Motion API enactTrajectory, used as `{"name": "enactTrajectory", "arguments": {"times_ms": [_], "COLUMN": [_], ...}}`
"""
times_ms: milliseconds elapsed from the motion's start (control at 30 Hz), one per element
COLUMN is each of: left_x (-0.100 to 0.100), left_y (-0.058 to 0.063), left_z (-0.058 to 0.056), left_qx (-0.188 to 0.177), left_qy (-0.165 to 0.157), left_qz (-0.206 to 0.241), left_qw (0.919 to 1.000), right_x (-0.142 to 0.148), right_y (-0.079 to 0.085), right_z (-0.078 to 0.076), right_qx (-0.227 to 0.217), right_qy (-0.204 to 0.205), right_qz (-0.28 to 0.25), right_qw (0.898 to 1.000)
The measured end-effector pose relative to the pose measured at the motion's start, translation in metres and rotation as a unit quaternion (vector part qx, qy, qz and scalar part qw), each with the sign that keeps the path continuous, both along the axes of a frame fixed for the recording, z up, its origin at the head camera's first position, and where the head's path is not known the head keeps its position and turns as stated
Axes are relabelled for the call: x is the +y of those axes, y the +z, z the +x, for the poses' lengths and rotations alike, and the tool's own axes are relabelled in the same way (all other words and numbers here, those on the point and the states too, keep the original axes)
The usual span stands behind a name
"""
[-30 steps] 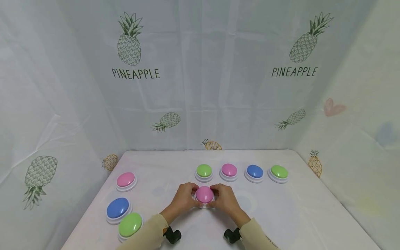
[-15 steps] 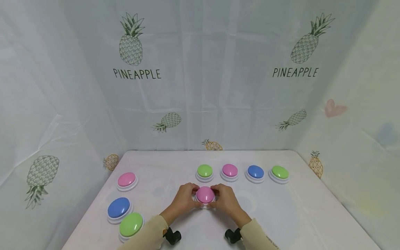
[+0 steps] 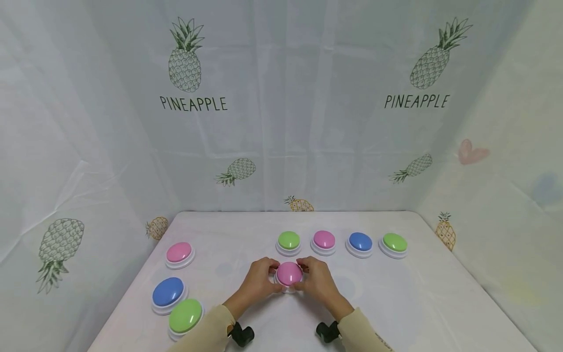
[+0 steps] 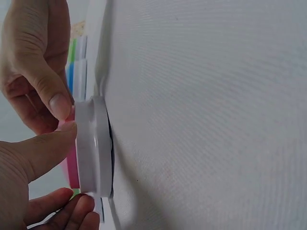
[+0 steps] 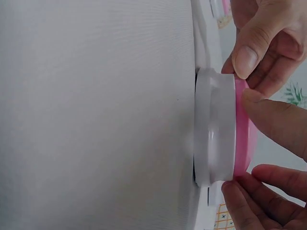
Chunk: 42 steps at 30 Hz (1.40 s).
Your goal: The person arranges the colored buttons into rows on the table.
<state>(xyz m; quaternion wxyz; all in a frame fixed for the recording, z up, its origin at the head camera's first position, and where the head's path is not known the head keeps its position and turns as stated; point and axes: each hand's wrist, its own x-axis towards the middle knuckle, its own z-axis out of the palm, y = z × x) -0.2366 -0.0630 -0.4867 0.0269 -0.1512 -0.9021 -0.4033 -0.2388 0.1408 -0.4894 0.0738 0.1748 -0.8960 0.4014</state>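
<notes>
A pink push button [image 3: 289,274] with a white round base sits at the middle of the table, between both hands. My left hand [image 3: 259,279] holds its left side, thumb at the near edge and fingers at the far edge. On the opposite side my right hand [image 3: 317,281] grips it in the same way. Seen from the left wrist, the white base [image 4: 93,146] stands flat against the cloth, and the left thumb [image 4: 50,143] lies at the pink edge. From the right wrist, the right thumb [image 5: 276,117] touches the pink dome, with fingertips [image 5: 232,191] by the base.
Behind the hands runs a row of buttons: green [image 3: 289,240], pink [image 3: 324,239], blue [image 3: 360,241] and green [image 3: 394,242]. At the left stand a pink [image 3: 179,252], a blue [image 3: 168,292] and a green button [image 3: 185,316], the last beside the left sleeve. Pineapple-print curtains [image 3: 299,122] enclose the table.
Both hands stay around the pink button, which keeps its place. The left thumb has eased slightly leftward along its near edge. The head view has shifted a little.
</notes>
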Motion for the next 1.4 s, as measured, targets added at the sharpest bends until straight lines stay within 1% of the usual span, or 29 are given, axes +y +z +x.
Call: {"name": "enactTrajectory", "arguments": {"times_ms": [100, 233, 500, 667, 800, 867, 967, 1067, 1167, 1300, 1400], "left_x": [-0.005, -0.012, -0.03, -0.046, -0.061, -0.068, -0.08, -0.093, -0.107, -0.126, -0.142], "left_y": [0.003, 0.006, 0.011, 0.017, 0.022, 0.025, 0.028, 0.031, 0.033, 0.032, 0.03], "left_z": [0.002, 0.006, 0.013, 0.017, 0.022, 0.026, 0.032, 0.039, 0.048, 0.061, 0.07], "left_qx": [0.011, 0.016, 0.015, 0.024, 0.03, 0.028, 0.022, 0.023, 0.017, -0.002, -0.009], "left_qy": [0.002, 0.007, 0.028, 0.039, 0.059, 0.073, 0.094, 0.106, 0.12, 0.142, 0.15], "left_qz": [0.002, 0.012, 0.025, 0.041, 0.047, 0.045, 0.043, 0.042, 0.038, 0.033, 0.031], "left_qw": [0.9999, 0.9998, 0.9992, 0.9981, 0.9967, 0.9959, 0.9944, 0.9932, 0.9919, 0.9894, 0.9882], "right_x": [-0.004, -0.009, -0.023, -0.035, -0.048, -0.055, -0.068, -0.082, -0.096, -0.116, -0.132], "right_y": [0.002, 0.005, 0.014, 0.016, 0.018, 0.018, 0.018, 0.019, 0.019, 0.018, 0.016], "right_z": [-0.001, -0.001, -0.001, -0.002, -0.001, -0.001, 0.0, 0.001, 0.003, 0.008, 0.012], "right_qx": [0.001, 0.006, 0.043, 0.055, 0.063, 0.063, 0.05, 0.032, 0.016, 0.007, 0.005], "right_qy": [-0.004, -0.006, -0.014, 0.006, 0.029, 0.039, 0.055, 0.073, 0.092, 0.113, 0.128], "right_qz": [0.0, 0.001, 0.015, 0.003, -0.002, -0.006, -0.018, -0.028, -0.035, -0.031, -0.024], "right_qw": [1.0, 1.0, 0.999, 0.998, 0.998, 0.997, 0.997, 0.996, 0.995, 0.993, 0.991]}}
